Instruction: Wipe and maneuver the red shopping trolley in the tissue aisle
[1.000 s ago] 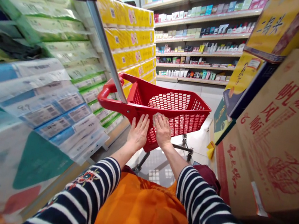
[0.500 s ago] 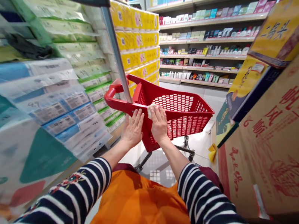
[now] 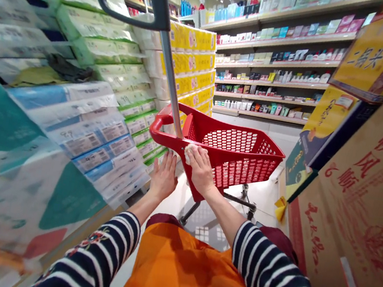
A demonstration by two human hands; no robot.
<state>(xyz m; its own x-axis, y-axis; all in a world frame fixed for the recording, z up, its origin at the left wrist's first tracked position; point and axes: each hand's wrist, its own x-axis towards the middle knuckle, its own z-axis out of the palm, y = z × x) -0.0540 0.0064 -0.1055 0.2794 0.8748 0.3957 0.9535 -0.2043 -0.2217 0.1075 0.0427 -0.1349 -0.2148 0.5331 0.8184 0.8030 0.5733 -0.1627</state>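
A red plastic shopping cart [image 3: 242, 166] stands in front of me, with a perforated basket, a grey metal pole [image 3: 173, 77] and a dark grey handle [image 3: 158, 7]. My right hand [image 3: 202, 170] presses a wadded whitish cloth [image 3: 192, 151] against the basket's near side, just below the rim by the pole's foot. Part of the cloth is hidden under the fingers. Left of the basket, my left hand [image 3: 164, 175] is held with its fingers stretched out and nothing in it, apart from the red plastic.
Wrapped tissue packs [image 3: 100, 143] are stacked close on my left, with yellow packs [image 3: 199, 62] behind the cart. Large cardboard boxes [image 3: 367, 200] line the right side. Shelves of cosmetics [image 3: 269, 88] cross the back. A yellow object [image 3: 279, 208] lies by the boxes.
My right hand has slid the cloth slightly down and left along the cart's side. My left hand has come away from the cart. The view has shifted, so the surroundings appear further right.
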